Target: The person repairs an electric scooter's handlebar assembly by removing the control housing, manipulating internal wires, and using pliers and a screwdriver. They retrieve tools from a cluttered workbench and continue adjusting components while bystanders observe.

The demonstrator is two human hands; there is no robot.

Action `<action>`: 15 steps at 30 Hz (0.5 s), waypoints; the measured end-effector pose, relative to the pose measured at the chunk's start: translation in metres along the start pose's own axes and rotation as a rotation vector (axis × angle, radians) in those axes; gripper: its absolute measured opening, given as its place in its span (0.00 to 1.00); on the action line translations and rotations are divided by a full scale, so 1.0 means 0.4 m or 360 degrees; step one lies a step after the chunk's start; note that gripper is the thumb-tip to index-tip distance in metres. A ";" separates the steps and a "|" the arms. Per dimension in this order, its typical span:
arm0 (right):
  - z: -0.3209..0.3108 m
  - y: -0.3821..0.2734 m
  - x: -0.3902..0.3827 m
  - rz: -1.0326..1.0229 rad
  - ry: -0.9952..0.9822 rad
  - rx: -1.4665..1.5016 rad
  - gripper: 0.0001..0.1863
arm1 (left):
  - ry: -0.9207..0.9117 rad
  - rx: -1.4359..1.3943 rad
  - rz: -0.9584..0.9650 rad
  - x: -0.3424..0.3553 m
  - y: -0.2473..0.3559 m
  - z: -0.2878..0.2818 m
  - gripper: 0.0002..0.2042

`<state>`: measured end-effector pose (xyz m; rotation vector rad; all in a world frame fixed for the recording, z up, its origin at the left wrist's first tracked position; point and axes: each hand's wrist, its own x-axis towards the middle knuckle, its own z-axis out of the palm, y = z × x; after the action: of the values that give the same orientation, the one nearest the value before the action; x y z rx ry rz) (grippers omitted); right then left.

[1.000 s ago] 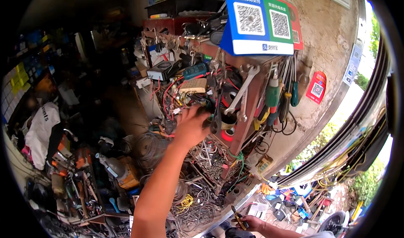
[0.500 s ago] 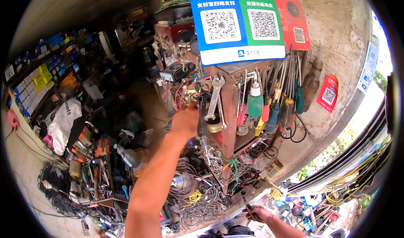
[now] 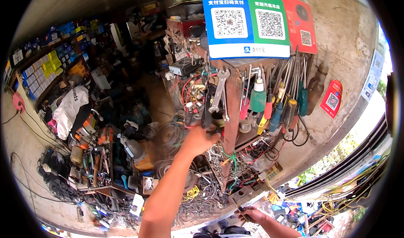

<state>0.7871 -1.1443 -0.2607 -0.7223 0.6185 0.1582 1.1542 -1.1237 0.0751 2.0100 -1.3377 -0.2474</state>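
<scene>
The right hand [image 3: 256,215], low at the near edge, has its fingers closed around a slim hand tool [image 3: 239,206], whose long axis slants up and leftward from the grip. Above and left of it, the left hand [image 3: 201,139] is stretched out at the cluttered rack, thumb side to the right; its fingertips are partly hidden, so I cannot tell whether it is spread or pinching anything. A black hanging tool [image 3: 205,114] is just above the left hand, long axis nearly upright; whether they touch is unclear. A silver spanner [image 3: 218,93] hangs just right of that, also near upright, far closer to the left hand than the right. Beyond the brown post [image 3: 231,124], screwdrivers [image 3: 276,117] hang right of the left hand; boxes [image 3: 35,78] line shelves far to its left.
</scene>
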 end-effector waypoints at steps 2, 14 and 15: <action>-0.006 0.007 -0.012 0.0009 -0.0021 0.0035 0.17 | 0.0224 0.0053 -0.0109 -0.005 -0.010 0.014 0.19; -0.008 0.010 0.018 0.0186 0.0069 -0.0183 0.16 | 0.0270 0.0409 -0.0170 0.012 0.006 0.009 0.19; -0.005 0.009 0.022 0.0162 0.0051 -0.0211 0.16 | 0.0309 0.0444 -0.0222 -0.032 0.005 -0.017 0.19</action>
<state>0.7920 -1.1436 -0.2692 -0.8231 0.6802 0.2846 1.1504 -1.1099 0.0787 2.2968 -1.1625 0.0759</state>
